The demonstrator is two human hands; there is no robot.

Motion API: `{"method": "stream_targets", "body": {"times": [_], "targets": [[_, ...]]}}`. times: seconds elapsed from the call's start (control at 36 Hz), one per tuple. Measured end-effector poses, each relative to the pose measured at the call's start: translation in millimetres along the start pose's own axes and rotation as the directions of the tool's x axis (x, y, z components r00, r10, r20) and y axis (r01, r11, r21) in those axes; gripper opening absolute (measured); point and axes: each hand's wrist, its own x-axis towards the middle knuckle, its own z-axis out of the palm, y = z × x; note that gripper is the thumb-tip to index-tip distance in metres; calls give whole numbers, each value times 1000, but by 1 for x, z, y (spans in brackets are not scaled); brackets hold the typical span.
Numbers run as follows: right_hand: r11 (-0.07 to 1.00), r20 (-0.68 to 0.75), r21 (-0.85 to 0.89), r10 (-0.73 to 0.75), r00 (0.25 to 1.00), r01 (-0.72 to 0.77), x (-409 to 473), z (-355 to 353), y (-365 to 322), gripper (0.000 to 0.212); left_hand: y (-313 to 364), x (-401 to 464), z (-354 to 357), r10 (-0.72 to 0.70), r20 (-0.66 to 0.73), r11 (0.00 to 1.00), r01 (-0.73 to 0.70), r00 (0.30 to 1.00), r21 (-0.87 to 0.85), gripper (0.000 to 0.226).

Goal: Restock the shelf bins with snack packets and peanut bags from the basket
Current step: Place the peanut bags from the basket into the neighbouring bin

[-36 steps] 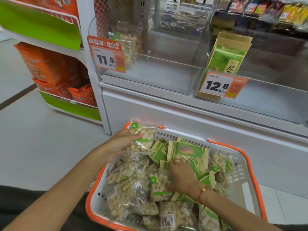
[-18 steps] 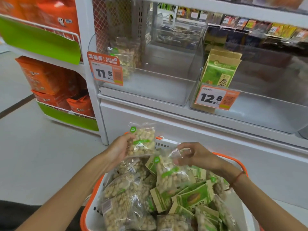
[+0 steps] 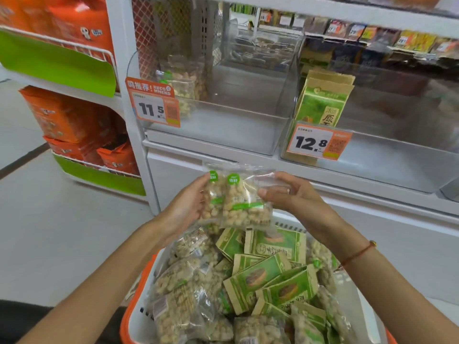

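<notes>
Two clear peanut bags (image 3: 236,199) with green stickers are held side by side above the basket. My left hand (image 3: 185,207) grips the left one and my right hand (image 3: 288,192) pinches the top right corner of the other. Below them the white basket (image 3: 139,321) with an orange rim holds several peanut bags (image 3: 183,291) and green snack packets (image 3: 270,276). The clear left shelf bin (image 3: 223,125), priced 11.5, has a few peanut bags (image 3: 183,83) at its left. The right bin (image 3: 387,160), priced 12.8, has green packets (image 3: 323,103) standing at its left end.
Orange snack bags (image 3: 72,115) fill a green-fronted rack at the left. A white shelf upright (image 3: 131,120) stands between that rack and the bins. More packets hang on the back shelf (image 3: 372,33). Grey floor lies to the left.
Both hands rose from the basket, each with a peanut bag. The two bags have come together in front of the shelf base, and the view has tilted up.
</notes>
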Motion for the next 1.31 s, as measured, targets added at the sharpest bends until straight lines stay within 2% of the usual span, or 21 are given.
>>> {"method": "stream_targets", "body": {"times": [0.08,0.19,0.25,0.31,0.36,0.42,0.47,0.53,0.61,0.67,0.72,0.83,0.92,0.97,1.03,1.08,1.17,1.22,1.31], "targets": [[999,-60,35,-17,998,19,-1,4,4,35,-1,-6,9,22,102,1000,-21,995,-10,48],[998,-134,14,-61,989,64,-1,12,6,34,-5,-7,3,63,60,985,-72,996,159,82],[997,-161,-14,-77,984,76,-2,15,4,38,-4,-7,4,85,35,979,-90,996,181,87],[995,-157,-56,-87,984,79,-1,15,1,43,0,-6,4,137,13,976,-137,990,168,82],[992,-79,-110,-63,995,54,2,12,-5,49,9,-6,3,169,-12,975,-166,986,145,81],[992,41,-125,-22,999,27,8,10,-15,68,23,-4,1,217,-3,969,-215,976,124,86],[991,112,-125,-27,993,41,14,12,-32,84,41,-1,-2,247,9,960,-246,969,130,73],[986,157,-125,-91,983,111,20,16,-54,69,62,3,-9,278,28,947,-278,960,160,44],[956,221,-152,-214,951,251,34,20,-87,50,99,7,-30,300,26,913,-295,954,282,34],[929,201,-138,-314,928,345,47,24,-109,44,126,4,-44,333,52,857,-325,942,400,24],[878,173,-160,-425,888,451,65,33,-128,39,152,5,-58,401,83,803,-394,912,447,34],[755,179,-259,-576,798,603,107,49,-156,43,192,17,-85,563,0,735,-501,826,456,71],[667,173,-420,-607,775,616,141,57,-166,43,207,36,-100,597,-34,693,-494,802,526,74],[645,176,-488,-587,790,588,163,63,-167,45,210,49,-109,636,-60,617,-461,769,638,68],[637,178,-526,-566,805,564,184,68,-164,50,209,62,-119,677,-77,468,-347,732,813,66],[648,178,-554,-521,835,523,202,70,-159,57,206,73,-128,686,-80,356,-238,723,904,69],[716,177,-548,-407,896,433,225,74,-153,61,205,83,-134,669,-54,221,-129,742,967,81],[740,196,-553,-330,923,382,237,77,-149,66,208,86,-137,638,1,96,-80,770,992,85],[759,258,-550,-241,936,347,246,83,-147,59,216,91,-142,549,83,-136,-10,832,991,73]]}}
